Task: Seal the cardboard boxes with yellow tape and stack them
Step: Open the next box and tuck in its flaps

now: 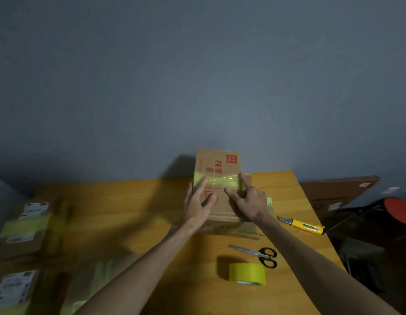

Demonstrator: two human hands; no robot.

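A cardboard box (218,162) with red print stands tilted on the wooden table (129,210), on top of another flat box. A strip of yellow tape (220,181) runs across its face. My left hand (197,204) lies flat on the box's left side, fingers spread over the tape. My right hand (247,200) presses on the right side, index finger along the box's right edge on the tape. The yellow tape roll (247,273) sits on the table near me.
Black-handled scissors (259,254) lie beside the roll. A yellow utility knife (302,225) lies to the right near the table edge. Taped boxes with labels (27,226) are at the left. A grey wall is behind; dark clutter (368,223) is right of the table.
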